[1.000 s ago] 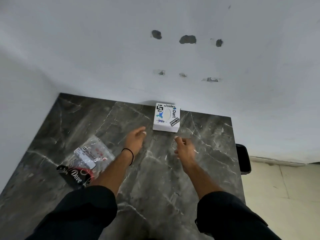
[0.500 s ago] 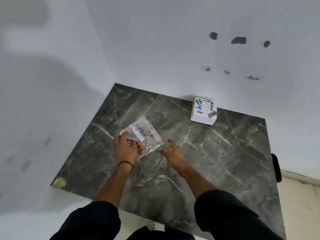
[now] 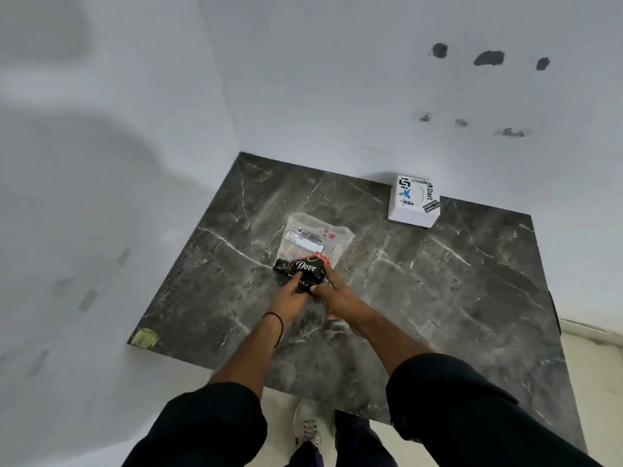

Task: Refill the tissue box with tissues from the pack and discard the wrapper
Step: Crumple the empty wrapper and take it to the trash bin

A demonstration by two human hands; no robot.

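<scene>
Furthest to the left of the hands there is only bare dark marble table (image 3: 209, 264) running to the white corner wall (image 3: 118, 163), with nothing of the task on it. The left hand (image 3: 292, 295) comes next, fingers curled down onto the near, black end of the tissue pack (image 3: 312, 251), pinching the part printed "Dove". The right hand (image 3: 332, 289) sits just beside it, touching the same black end from the other side, thumb and forefinger closed on the plastic; both hands look nearly closed in a pinch, though how firmly they grip cannot be told. The clear, far end of the pack stretches away from the fingertips and lies flat on the table. Beyond and to the right of the right hand, well apart from both, the white tissue box (image 3: 414, 203) stands against the wall, its oval top opening showing no tissue that can be made out. By the look of it the task is at its very start: the wrapper appears unopened, so opening it, moving the tissues into the box and discarding the wrapper all remain. No bin can be identified for certain.
</scene>
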